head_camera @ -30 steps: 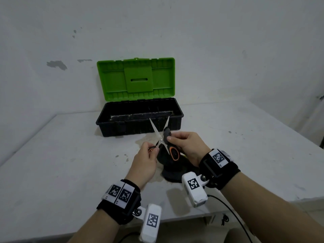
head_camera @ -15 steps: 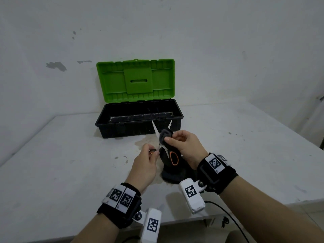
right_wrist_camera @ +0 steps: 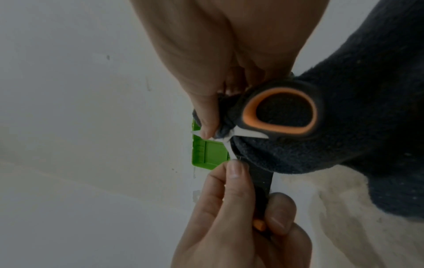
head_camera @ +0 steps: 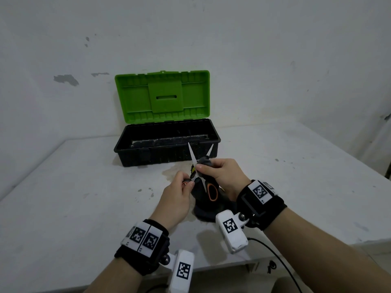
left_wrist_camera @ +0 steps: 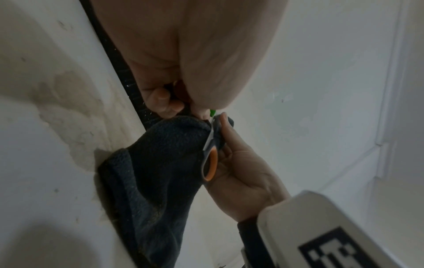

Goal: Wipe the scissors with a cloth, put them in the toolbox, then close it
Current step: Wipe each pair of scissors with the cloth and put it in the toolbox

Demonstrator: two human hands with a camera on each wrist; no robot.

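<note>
The scissors (head_camera: 193, 156) have black and orange handles and are held upright with the blades spread in a V, just in front of the toolbox. My left hand (head_camera: 186, 182) grips one handle (right_wrist_camera: 259, 224) from the left. My right hand (head_camera: 208, 167) pinches a dark grey cloth (head_camera: 206, 208) around one blade near the pivot; the rest of the cloth hangs down to the table. The free orange handle loop (right_wrist_camera: 281, 113) lies against the cloth (right_wrist_camera: 344, 108). The toolbox (head_camera: 167, 152) is black with a green lid (head_camera: 163, 97) standing open against the wall.
The white table (head_camera: 74, 197) bears a stain (head_camera: 171, 173) in front of the toolbox. A white wall (head_camera: 275, 60) rises right behind the box. A black cable (head_camera: 275, 256) runs off the table's near edge by my right forearm.
My right hand has slid the cloth a short way up the blade, from near the pivot toward the tips. The left hand kept hold of the handle.
</note>
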